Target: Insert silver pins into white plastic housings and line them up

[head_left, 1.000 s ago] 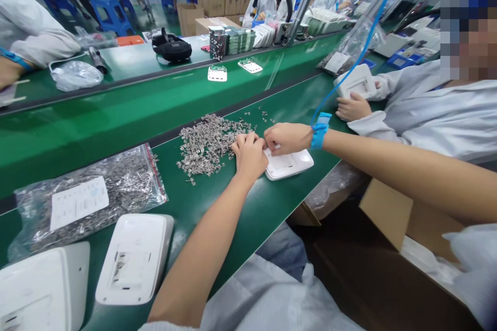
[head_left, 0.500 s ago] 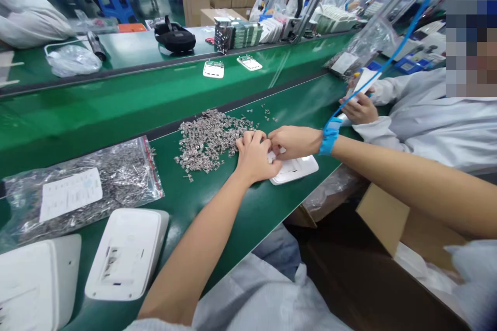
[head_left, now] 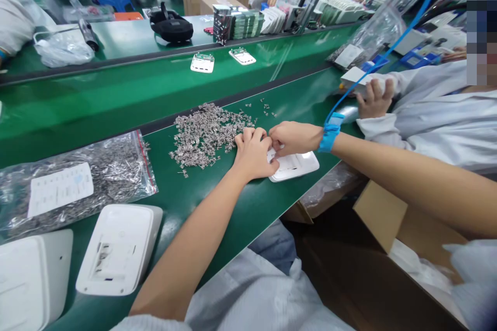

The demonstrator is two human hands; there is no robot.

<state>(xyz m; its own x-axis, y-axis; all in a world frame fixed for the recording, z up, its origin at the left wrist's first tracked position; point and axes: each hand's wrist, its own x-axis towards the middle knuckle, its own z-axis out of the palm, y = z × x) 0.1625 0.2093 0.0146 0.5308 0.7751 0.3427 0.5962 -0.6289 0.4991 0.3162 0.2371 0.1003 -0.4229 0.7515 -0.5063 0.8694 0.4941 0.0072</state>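
A white plastic housing (head_left: 301, 166) lies on the green work surface in front of me, its left end covered by my hands. My left hand (head_left: 254, 155) curls over that end, thumb against the near edge, gripping it. Bent fingers of my right hand (head_left: 297, 138) press down close to my left fingertips; whatever they pinch is hidden. A blue wrist strap (head_left: 331, 133) with a cord circles my right wrist. Just beyond my left hand spreads a heap of small metal contact pieces (head_left: 205, 134).
Left of me lie a zip bag of metal pieces (head_left: 116, 165) and two more white housings (head_left: 120, 248). Two white parts with circuit boards (head_left: 202, 63) rest on the green belt (head_left: 135, 93). At right, a co-worker's hand (head_left: 376, 98) is by a white part (head_left: 355, 76). An open carton (head_left: 380, 212) stands below.
The view has shifted slightly, moving the scene a little left and up. My hands stay at the housing with almost the same grip. The co-worker's hand at right has changed its hold.
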